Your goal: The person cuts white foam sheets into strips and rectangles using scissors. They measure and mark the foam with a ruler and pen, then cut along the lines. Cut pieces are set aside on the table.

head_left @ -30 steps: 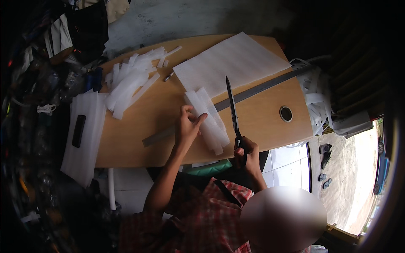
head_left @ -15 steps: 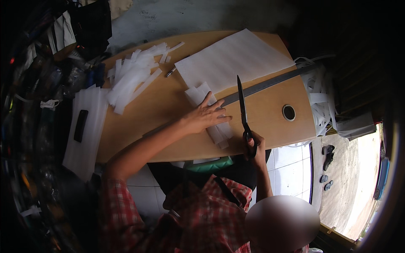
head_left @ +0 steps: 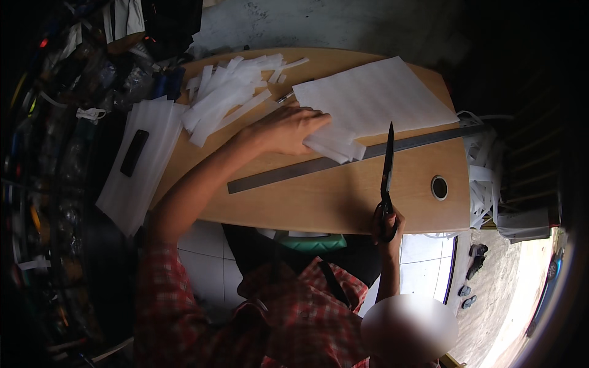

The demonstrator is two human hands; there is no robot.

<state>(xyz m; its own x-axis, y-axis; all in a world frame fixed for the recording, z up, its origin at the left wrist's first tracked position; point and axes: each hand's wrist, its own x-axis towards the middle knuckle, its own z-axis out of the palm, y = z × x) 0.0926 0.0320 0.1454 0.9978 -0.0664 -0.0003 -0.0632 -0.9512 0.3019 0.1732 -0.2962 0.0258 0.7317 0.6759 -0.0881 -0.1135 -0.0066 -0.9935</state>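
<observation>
Fingers bent round one end, my left hand (head_left: 294, 130) grips a few short white foam strips (head_left: 336, 145) above the table's middle. Their free ends point right, over a long metal ruler (head_left: 276, 173) lying slantwise across the table. A large white foam sheet (head_left: 374, 95) lies just beyond them. My right hand (head_left: 389, 226) is closed round the handles of black scissors (head_left: 386, 175) near the table's front edge. The blades point away from me and look nearly closed. A loose pile of cut foam strips (head_left: 224, 92) spreads at the far left of the table.
A dark phone (head_left: 134, 153) rests on stacked foam pieces (head_left: 113, 190) at the left end. The wooden table (head_left: 307, 199) has a round hole (head_left: 438, 187) at the right. Foam offcuts (head_left: 481, 165) hang past its right edge. A pen (head_left: 284, 97) lies near the sheet.
My left hand has gone from lying spread on the strips to gripping them, and has moved away from me, uncovering more of the ruler. The scissors stay in my right hand. The view has shifted.
</observation>
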